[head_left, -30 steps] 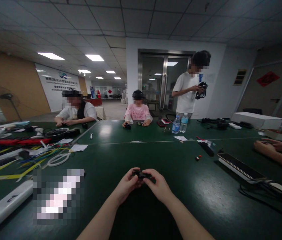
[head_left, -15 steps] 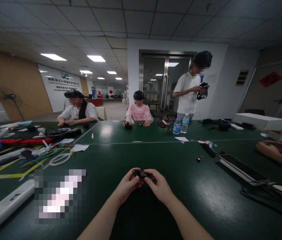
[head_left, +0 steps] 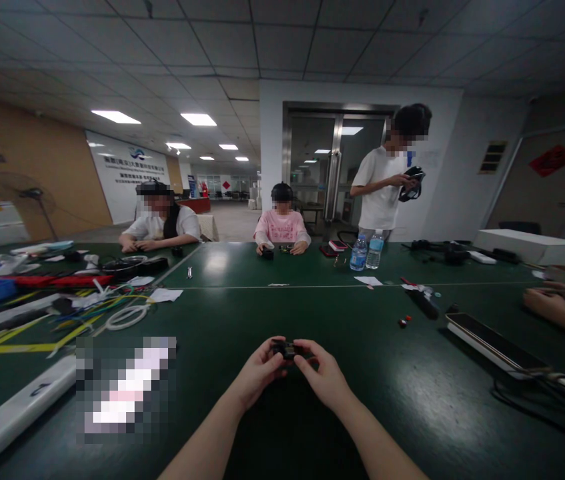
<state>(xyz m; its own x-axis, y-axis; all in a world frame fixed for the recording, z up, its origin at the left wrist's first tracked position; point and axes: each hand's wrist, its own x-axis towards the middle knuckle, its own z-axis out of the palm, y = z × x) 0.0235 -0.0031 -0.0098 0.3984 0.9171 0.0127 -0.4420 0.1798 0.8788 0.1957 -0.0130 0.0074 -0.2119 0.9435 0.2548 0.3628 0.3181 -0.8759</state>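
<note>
A small black object (head_left: 286,349) is held between both hands above the green table (head_left: 222,320). My left hand (head_left: 261,370) grips its left end, thumb on the near side and fingers curled behind. At its right end, my right hand (head_left: 320,371) pinches it between thumb and fingers. The object's details are too small and dark to make out.
At the left lie a white power strip (head_left: 22,407), a blurred bright device (head_left: 129,390) and a white cable coil (head_left: 127,317). A long phone-like device (head_left: 497,343) with cables is at the right, near another person's hands (head_left: 555,300). Two bottles (head_left: 375,250) stand farther back.
The whole view has shifted slightly, so the surroundings sit a little farther right. Both hands keep hold of the black object, which looks slightly turned.
</note>
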